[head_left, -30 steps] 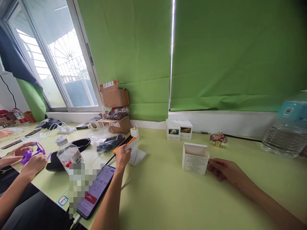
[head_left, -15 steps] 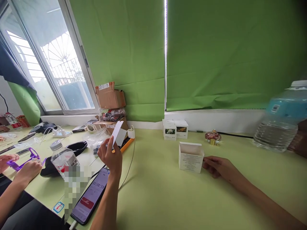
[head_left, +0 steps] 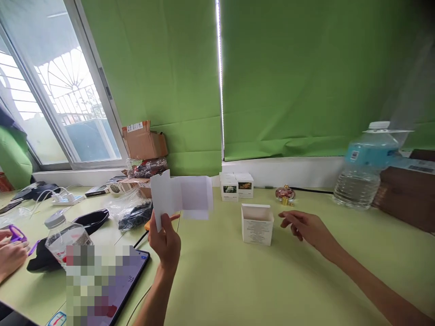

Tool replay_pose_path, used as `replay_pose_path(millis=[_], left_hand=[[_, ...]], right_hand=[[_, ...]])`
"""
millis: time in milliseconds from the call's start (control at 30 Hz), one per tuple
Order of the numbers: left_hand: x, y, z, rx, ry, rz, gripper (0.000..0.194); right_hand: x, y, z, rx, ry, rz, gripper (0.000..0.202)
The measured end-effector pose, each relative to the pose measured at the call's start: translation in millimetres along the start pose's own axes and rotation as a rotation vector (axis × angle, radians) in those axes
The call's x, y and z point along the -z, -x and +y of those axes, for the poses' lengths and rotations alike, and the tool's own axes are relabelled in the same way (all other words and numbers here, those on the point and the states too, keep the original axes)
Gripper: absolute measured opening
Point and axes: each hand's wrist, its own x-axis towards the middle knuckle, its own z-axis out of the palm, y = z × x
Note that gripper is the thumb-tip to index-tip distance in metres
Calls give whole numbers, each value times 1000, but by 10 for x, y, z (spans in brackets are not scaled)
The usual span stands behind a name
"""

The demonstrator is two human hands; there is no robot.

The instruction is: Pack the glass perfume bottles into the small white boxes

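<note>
My left hand [head_left: 166, 240] is pinched on the lower left end of a folded white card [head_left: 195, 197], raised above the table with its panels spread to the right. An open-topped white box [head_left: 257, 230] with printed text on its front stands on the table. Just right of the box hovers my right hand [head_left: 302, 226], fingers apart and slightly curled, with a gap between fingertips and box. Behind stand small white boxes with flower pictures [head_left: 230, 190], and a round pink bottle with gold parts [head_left: 285, 194].
A large water bottle [head_left: 360, 172] and a brown box [head_left: 404, 194] stand at the right. On the left are a phone [head_left: 127, 290], a plastic bottle [head_left: 68, 240], bagged items [head_left: 134, 215], and another person's hands [head_left: 13, 253] with purple glasses [head_left: 16, 234].
The view has shifted, moving most things leftward. In my left hand the white card has turned and opened out. My right hand has let go of the white box and moved slightly away from it.
</note>
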Motion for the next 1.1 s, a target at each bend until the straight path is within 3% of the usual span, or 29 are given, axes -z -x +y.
replay_pose_path(millis=[100,200,300,433,600,733,800,967,1100], left_hand=[[-69,170,85,135,157,-111,42],[-97,314,128,186,242,-194,45],[-104,453,119,190,222,-237,44],[-105,653,100,159,194,-343,43],[-96,815,217,48,283,-700,42],[-99,869,418,22,389,-990,67],[-113,904,493,98,412,-1045,75],[-198,985,480,402,341,-1044,35],[-266,979,384,605,478,-1074,49]], right_hand=[[137,155,-357,109,-7,42,49],[134,476,-671,161,-13,-114,46],[-43,843,-792,133,-25,-376,50],[-345,1144,-784,112,-69,-498,59],[-450,1179,-797,148,-228,-489,39],[-389,1142,-782,106,-331,-542,38],[-367,1130,-762,101,-353,-567,39],[-352,1099,-704,117,-365,-584,41],[-336,1060,-670,131,-334,-558,42]])
